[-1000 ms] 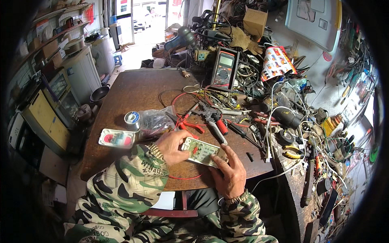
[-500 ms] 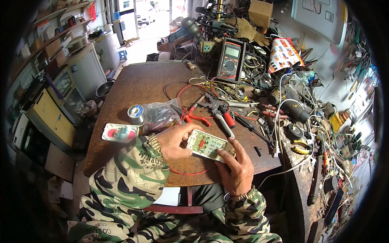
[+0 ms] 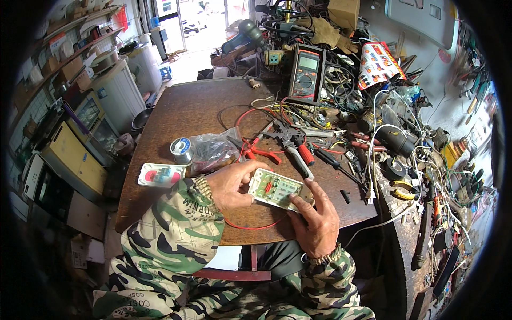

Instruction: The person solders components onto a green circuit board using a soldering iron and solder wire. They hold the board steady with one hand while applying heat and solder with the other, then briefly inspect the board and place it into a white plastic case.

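Observation:
Between my two hands, above the near part of the table, is a small cream plastic case [image 3: 281, 189] with its inside facing up. Inside it are a pale circuit board and a small bright red part. My left hand [image 3: 230, 186] grips the case's left end between thumb and fingers. At the other end, my right hand [image 3: 319, 224] holds the right side, one fingertip lying on the board's lower right corner. A white cover [image 3: 162, 175] with pink and blue inside rests on the table left of my left wrist. Behind the case lie wire strippers [image 3: 292, 149].
A solder spool [image 3: 181, 151] and a clear plastic bag [image 3: 212, 151] lie beyond my left hand, near red-handled pliers [image 3: 264, 151]. A multimeter [image 3: 307, 73] stands at the back among tangled cables. Tools and wires crowd the bench [image 3: 401, 234] on the right.
The whole view has shifted slightly. Both hands keep almost the same hold on the case, and the right fingertip stays on the board.

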Tool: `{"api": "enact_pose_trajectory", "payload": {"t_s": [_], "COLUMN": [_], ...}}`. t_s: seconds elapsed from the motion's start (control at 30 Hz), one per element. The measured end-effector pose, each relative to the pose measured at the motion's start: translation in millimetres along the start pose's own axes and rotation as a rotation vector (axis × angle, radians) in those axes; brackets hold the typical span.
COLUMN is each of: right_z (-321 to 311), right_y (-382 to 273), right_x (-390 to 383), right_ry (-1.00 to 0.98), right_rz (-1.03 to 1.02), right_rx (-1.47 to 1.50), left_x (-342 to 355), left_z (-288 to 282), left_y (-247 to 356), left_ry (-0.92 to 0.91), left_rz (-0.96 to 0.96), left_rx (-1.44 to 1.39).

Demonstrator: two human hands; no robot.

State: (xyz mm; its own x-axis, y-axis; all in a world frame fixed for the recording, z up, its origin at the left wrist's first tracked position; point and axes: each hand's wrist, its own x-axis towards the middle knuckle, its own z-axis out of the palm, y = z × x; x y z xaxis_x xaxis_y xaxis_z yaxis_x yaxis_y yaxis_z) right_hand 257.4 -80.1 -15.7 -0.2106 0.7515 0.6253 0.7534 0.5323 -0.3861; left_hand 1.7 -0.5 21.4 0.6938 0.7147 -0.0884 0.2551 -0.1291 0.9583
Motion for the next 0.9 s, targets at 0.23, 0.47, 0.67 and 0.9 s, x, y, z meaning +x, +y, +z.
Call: {"api": "enact_pose_trajectory", "payload": {"t_s": [0.23,0.47,0.67,0.9], "right_z": [-1,0,-2,-1], "right_y": [0,1,0,1], "right_x": [0,0,0,-1], "right_ry": [0.009,0.015,0.021,0.027], "right_rz": [-0.015,-0.018,-0.017,-0.018], "right_rx": [-0.004,0.006,0.004,0.007], "left_x": [-1,4,5,6], "left_z": [1,5,12,16], "left_y": [5,-7,0,3], "left_ry": [0.003,0.087,0.201,0.266], "left_rz": [-0.013,0.018,0.032,0.005], "left_rx": [0.005,-0.016,0.180,0.176]}}
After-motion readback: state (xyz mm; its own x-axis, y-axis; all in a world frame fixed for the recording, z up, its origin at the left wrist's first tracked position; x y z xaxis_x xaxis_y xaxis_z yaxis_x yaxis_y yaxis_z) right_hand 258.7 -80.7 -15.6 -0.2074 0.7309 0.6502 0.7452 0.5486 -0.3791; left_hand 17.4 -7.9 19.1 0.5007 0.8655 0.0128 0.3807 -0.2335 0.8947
